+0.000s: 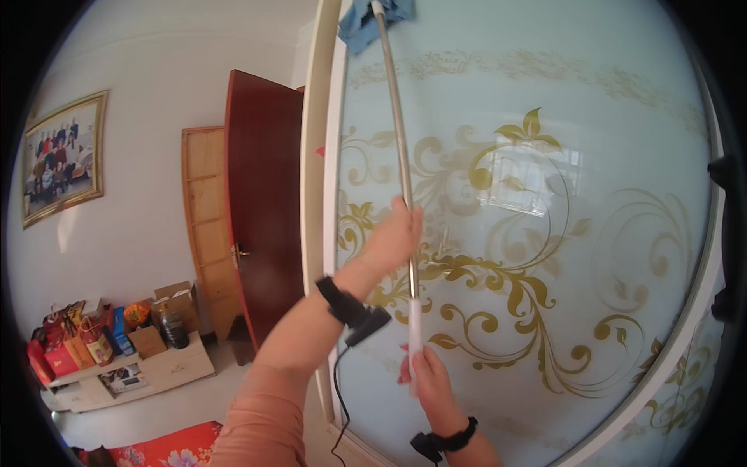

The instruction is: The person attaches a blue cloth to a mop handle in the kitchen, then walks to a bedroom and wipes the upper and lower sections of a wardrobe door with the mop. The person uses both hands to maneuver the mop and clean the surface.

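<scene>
A long metal pole [395, 105] with a pale plastic handle [415, 331] runs upward in front of a glossy light-blue sliding door panel [451, 187] patterned with gold scrolls. Around the middle of the pole, my left hand [395, 233] is closed. Lower down, my right hand [432, 383] grips the pale handle. At the pole's top end, a blue cloth [376, 23] lies against the panel's upper left corner, partly cut off by the picture's edge. Black straps with small devices sit on both my wrists, and a cable hangs from the left one.
A white frame [336, 156] edges the panel on the left. Beyond it stands a dark red door [261, 210], ajar. A low cabinet [167, 370] bears boxes, bags and a bottle [173, 327]. Red floral fabric [175, 447] lies at lower left; a framed picture [66, 159] hangs above.
</scene>
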`<state>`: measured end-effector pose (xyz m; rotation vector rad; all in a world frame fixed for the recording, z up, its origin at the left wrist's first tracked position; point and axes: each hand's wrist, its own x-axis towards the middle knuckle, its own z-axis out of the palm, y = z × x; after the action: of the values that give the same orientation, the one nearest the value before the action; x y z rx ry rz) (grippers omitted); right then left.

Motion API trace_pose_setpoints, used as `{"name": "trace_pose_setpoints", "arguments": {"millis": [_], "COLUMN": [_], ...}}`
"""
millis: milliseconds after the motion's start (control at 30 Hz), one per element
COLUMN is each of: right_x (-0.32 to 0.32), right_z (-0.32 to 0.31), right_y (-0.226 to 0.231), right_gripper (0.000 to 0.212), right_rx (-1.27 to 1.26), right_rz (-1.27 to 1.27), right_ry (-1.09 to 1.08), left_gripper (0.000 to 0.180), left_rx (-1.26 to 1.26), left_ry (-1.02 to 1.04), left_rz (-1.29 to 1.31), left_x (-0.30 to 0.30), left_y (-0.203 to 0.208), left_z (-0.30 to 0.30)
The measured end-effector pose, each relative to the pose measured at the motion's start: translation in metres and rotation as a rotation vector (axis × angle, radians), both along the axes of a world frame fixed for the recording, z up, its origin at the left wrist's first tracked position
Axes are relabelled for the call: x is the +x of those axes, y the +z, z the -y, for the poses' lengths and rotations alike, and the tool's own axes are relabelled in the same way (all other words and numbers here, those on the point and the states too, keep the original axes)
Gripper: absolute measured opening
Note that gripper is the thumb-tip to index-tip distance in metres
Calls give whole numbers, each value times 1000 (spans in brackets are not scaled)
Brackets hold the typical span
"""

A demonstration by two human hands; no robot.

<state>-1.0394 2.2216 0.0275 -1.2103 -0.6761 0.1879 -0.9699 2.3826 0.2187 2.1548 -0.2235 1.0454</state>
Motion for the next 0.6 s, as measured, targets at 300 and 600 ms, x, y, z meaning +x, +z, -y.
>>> {"name": "trace_pose_setpoints", "arguments": {"millis": [300,600], "right_x": [34,-38], "right_z": [14,21], "right_y": [-94,-204], "right_gripper": [28,29], "right_rx": [-192,-266], "right_rz": [62,-51], "right_ry": [-300,-527], "left_gripper": [33,42], "left_rx": [-11,58], "left_ry": [-184,-385], "left_rz": [28,-244], "left_x": [31,-29], "left_y": [-95,-187], "left_z": [15,39]}}
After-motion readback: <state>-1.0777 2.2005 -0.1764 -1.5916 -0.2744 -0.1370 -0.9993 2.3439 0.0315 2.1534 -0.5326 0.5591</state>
